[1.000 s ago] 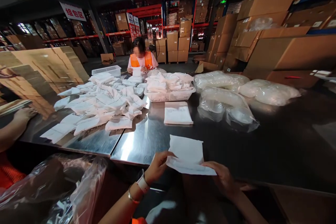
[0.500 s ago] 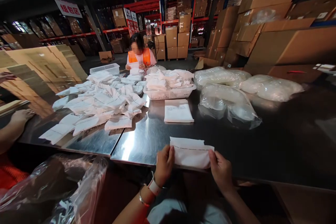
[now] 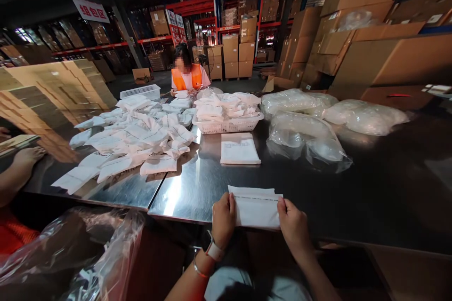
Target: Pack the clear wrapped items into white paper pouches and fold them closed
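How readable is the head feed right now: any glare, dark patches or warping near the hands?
Head view: a bright glare streak runs along the steel table left of the left hand; the right hand and white pouch are evenly lit and sharp; the table's right side is dark; wide-angle warping bends the cardboard boxes at the edges.

A folded bag (image 3: pixel 256 207) lies at the near edge of the table (image 3: pixel 370 188), with the left hand (image 3: pixel 223 218) on its left end and the right hand (image 3: pixel 294 223) on its right end. Beyond it rests a stack of bags (image 3: pixel 239 148), behind that a basket (image 3: pixel 229 125) filled with more, and left of both a loose heap of bags (image 3: pixel 134 138). Right of the basket lie plastic sacks (image 3: pixel 307 136), and a co-worker (image 3: pixel 186 75) sits at the far end.
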Demonstrator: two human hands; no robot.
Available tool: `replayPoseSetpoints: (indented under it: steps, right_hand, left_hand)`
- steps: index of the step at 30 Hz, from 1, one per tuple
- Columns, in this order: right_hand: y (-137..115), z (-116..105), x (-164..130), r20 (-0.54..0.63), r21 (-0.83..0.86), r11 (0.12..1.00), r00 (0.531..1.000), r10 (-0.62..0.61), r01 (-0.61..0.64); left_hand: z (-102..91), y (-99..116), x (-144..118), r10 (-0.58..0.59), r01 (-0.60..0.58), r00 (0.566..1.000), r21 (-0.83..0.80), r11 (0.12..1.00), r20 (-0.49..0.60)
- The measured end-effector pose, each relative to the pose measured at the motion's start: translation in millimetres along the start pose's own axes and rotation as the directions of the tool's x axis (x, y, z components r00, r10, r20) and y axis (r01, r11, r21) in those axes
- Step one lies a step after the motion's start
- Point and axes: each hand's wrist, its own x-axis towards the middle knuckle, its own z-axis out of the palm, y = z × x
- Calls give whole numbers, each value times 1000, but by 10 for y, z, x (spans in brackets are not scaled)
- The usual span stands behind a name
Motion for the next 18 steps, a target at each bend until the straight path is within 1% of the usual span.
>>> replayPoseSetpoints:
  steps: [3,7,14,18]
  right_hand:
    - [26,27,7,20,-2,1000,999,-30,30]
    - [46,44,11,20,-13,998,998,-56,56]
    - [64,75,13,36,-18,998,998,-60,61]
    - [98,116,26,58,-63,997,998,-38,42]
  left_hand:
    - [3,-11,11,-6,6,1000,17,1000,-5]
    - [17,-18,19,-5,5,1000,14,1000,-9]
    - [31,-6,36,-1,1,1000,18,1000,0]
    - [16,-8,79,12,-13,1000,53,998,17]
